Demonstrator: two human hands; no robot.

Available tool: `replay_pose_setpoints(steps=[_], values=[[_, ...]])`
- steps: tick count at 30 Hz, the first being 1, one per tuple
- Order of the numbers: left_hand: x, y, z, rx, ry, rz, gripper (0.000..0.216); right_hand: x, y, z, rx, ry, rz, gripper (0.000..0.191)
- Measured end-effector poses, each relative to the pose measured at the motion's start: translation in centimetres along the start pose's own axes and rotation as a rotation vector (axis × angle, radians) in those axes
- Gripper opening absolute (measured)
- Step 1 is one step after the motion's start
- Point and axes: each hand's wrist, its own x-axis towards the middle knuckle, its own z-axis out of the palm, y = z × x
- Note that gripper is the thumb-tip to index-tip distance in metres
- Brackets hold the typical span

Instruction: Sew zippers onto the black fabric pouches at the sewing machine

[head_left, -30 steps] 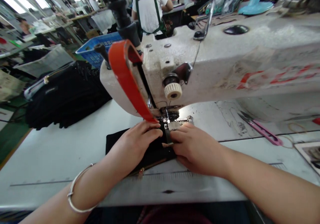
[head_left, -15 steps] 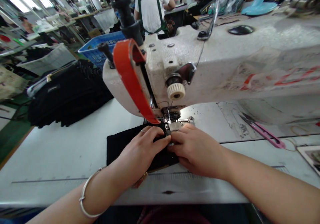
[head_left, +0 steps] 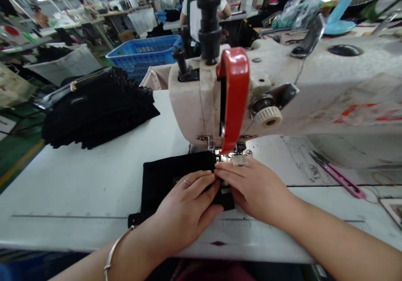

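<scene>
A black fabric piece [head_left: 163, 176] lies flat on the white table under the needle of a cream sewing machine [head_left: 282, 88] with a red guard [head_left: 234, 96]. My left hand [head_left: 188, 205], a ring on one finger and a bangle at the wrist, lies flat on the fabric with its fingers stretched toward the presser foot. My right hand [head_left: 254, 189] rests beside it, fingers extended and pressing the fabric's right edge just in front of the needle. The fingertips of both hands nearly meet.
A stack of black fabric pieces [head_left: 97, 109] sits at the table's far left. Behind it stands a blue plastic basket [head_left: 144, 55]. Pink thread snips [head_left: 339, 174] lie to the right of the machine. A person in a white shirt works at a bench behind.
The camera has swung so the machine head sits more to the right. My left hand slid down and now lies flatter on the fabric; more of the black piece shows at left.
</scene>
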Motion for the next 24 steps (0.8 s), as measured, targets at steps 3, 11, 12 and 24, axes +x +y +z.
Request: replay_pose_setpoints(steps=[3, 11, 12, 24], values=[[0.2, -0.6, -0.2, -0.009, -0.009, 0.021, 0.038, 0.0, 0.0, 0.0, 0.007, 0.001, 0.017, 0.038], [0.7, -2.4, -0.1, -0.090, 0.038, 0.038, 0.028, 0.3, 0.3, 0.0, 0.029, -0.048, 0.110, 0.040], [0.8, -2.7, -0.1, -0.096, 0.031, 0.036, 0.027, 0.4, 0.3, -0.1, 0.034, -0.054, 0.111, 0.040], [2.7, -5.9, 0.1, -0.094, 0.040, 0.087, 0.023, 0.7, 0.3, -0.3, 0.057, -0.066, 0.147, 0.031]])
